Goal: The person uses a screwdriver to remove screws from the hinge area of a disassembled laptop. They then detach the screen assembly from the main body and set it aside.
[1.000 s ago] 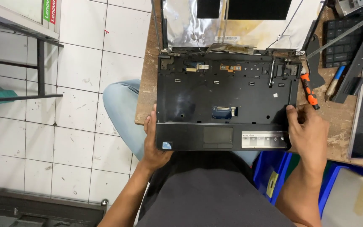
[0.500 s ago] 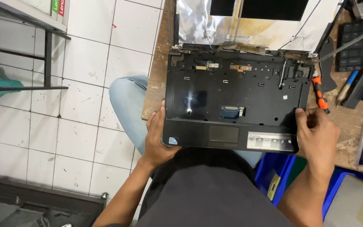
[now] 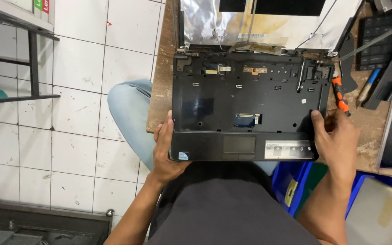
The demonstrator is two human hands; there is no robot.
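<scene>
Now the laptop base (image 3: 250,106) sits nearer the bench's (image 3: 162,86) front edge than a second ago. Left hand (image 3: 166,149) grasps its front-left corner, right hand (image 3: 336,136) its right side, an orange-handled screwdriver (image 3: 340,93) just beside.

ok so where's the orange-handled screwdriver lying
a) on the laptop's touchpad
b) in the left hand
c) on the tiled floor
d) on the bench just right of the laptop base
d: the orange-handled screwdriver lies on the wooden bench beside the right edge of the laptop base, just above the right hand.
</scene>
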